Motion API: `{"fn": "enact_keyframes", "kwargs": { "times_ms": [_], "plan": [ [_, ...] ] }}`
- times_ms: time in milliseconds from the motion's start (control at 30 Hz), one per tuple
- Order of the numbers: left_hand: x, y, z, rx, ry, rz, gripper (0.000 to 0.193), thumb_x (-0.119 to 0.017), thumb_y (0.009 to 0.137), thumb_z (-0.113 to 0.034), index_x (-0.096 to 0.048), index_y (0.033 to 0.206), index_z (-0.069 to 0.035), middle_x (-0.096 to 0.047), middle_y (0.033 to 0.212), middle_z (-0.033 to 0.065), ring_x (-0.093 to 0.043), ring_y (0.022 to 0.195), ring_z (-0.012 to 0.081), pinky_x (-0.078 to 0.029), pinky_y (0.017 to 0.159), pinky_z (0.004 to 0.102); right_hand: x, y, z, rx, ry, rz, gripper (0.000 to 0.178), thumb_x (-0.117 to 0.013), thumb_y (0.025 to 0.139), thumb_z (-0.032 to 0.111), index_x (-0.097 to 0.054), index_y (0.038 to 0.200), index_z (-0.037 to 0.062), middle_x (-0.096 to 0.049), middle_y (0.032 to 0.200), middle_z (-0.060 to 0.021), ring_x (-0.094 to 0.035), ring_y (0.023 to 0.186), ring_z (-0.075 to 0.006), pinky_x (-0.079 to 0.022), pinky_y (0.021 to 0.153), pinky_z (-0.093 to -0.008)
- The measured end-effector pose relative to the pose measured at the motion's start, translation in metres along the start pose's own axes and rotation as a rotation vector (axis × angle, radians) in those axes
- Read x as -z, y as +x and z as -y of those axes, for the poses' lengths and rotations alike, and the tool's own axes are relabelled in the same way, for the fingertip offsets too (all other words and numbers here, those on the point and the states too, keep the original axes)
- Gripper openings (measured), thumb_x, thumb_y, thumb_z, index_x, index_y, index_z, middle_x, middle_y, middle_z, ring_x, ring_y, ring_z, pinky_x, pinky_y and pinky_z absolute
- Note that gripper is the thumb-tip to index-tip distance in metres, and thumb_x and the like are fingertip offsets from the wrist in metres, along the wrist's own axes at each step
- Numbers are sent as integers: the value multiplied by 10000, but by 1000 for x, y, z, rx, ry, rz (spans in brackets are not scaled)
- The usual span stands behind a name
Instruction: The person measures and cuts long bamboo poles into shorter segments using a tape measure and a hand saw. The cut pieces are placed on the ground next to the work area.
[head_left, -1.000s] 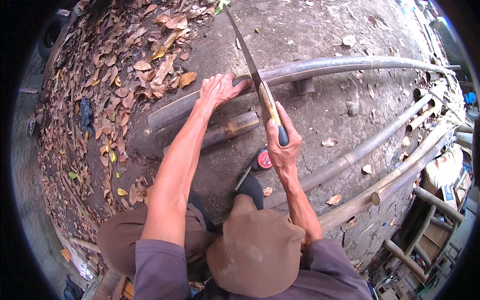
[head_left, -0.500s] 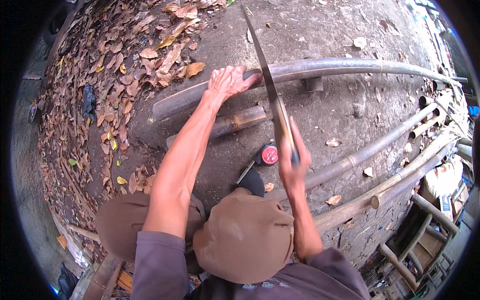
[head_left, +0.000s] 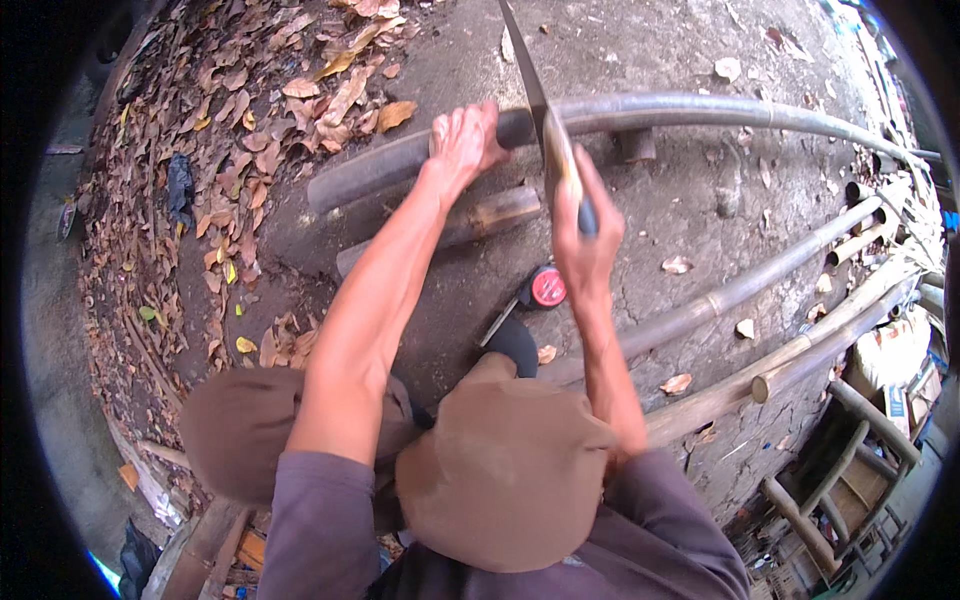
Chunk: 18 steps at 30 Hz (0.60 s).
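Note:
A long dark bamboo pole (head_left: pixel 690 106) runs across the ground in front of me, its left end nearer to me. My left hand (head_left: pixel 467 142) is wrapped over it, left of the saw. My right hand (head_left: pixel 588 220) grips the handle of a handsaw (head_left: pixel 533 82), whose long blade lies across the pole just right of my left hand and points away from me. A shorter bamboo piece (head_left: pixel 490 215) rests on the soil on the near side of the pole. Closer to my knees lies a red and black tape measure (head_left: pixel 548 287).
A short block (head_left: pixel 636 147) sits beneath the pole. Dry leaves (head_left: pixel 270 130) cover the ground at left. More bamboo poles (head_left: pixel 730 293) stretch across the right side. A bamboo frame (head_left: pixel 845 480) and a pale sack (head_left: pixel 888 352) are at the lower right.
My right hand has pushed the saw forward, away from me, bringing the handle close to the pole. My left hand remains on the pole. The whole view has shifted slightly.

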<state>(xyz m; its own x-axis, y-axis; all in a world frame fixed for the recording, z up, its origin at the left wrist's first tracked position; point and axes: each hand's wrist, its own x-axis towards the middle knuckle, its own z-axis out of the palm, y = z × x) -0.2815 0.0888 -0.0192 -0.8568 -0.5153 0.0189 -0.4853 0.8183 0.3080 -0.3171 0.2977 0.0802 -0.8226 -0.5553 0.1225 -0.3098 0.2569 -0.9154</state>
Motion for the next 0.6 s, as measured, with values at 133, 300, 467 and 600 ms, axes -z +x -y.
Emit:
{"fn": "enact_keyframes", "kwargs": {
  "times_ms": [133, 300, 467, 600],
  "plan": [
    [16, -2, 0, 49, -45, 202, 536, -827, 645, -389, -584, 964, -33, -708, 914, 215, -686, 909, 439, -541, 724, 507, 25, -45, -8, 31, -88, 65, 450, -570, 951, 91, -542, 1389, -11, -705, 1063, -201, -640, 791, -132, -522, 703, -290],
    [24, 0, 19, 66, -78, 187, 518, -809, 638, -373, -619, 991, -45, -705, 902, 225, -695, 880, 430, -544, 740, 501, 106, -164, 32, -128, -78, 161, 506, -513, 908, 7, -509, 1413, -27, -677, 1215, -236, -687, 918, -162, -531, 796, -302],
    [5, 14, -21, 62, -154, 175, 499, -800, 634, -347, -639, 1018, -73, -710, 918, 226, -698, 877, 430, -546, 734, 510, -3, 28, -7, 13, -23, -18, 442, -594, 943, 101, -566, 1374, 11, -691, 1119, -255, -668, 825, -152, -526, 718, -315],
    [12, 6, -7, 76, -75, 238, 494, -784, 663, -377, -632, 997, -45, -698, 961, 230, -690, 944, 409, -522, 809, 508, 42, -57, -1, -69, -96, 118, 475, -566, 927, 79, -536, 1391, -18, -691, 1168, -241, -708, 885, -211, -542, 786, -333]
  ]
}}
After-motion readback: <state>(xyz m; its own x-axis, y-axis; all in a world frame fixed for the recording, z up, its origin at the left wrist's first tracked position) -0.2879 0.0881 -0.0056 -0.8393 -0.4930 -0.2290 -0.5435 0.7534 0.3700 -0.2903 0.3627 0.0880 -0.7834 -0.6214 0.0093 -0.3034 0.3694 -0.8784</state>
